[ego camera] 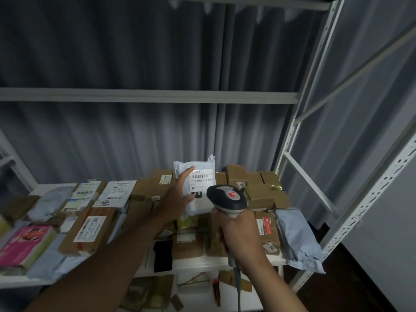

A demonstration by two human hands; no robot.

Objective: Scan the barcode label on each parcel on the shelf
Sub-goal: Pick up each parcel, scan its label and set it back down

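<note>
- One white mailer bag (194, 188) is up off the shelf (202, 262), held upright with its barcode label (201, 180) facing us, above the brown boxes.
- Our left hand (177, 194) has its grip on the bag's left edge, thumb on the front near the label, fingers wrapped behind; we judge this the right place, since it leaves the barcode uncovered.
- We judge the bag light and soft: it creases at the corners and is held one-handed, and its smooth plastic skin may slip, so an edge pinch near the middle suits it.
- One scanner (227, 198) sits in our right hand (239, 233), grip clenched round its handle, head just beside the bag's lower right and aimed toward the label.
- Two hands are at work, one bag lifted, one scanner.
- More than a dozen parcels lie on the shelf; blur and overlap prevent an exact count.
- Among them we make out one pink box (24, 244) at far left, one blue bag (299, 242) hanging over the right edge, and many brown cardboard boxes (90, 230), stiff and easy to take by their sides.
</note>
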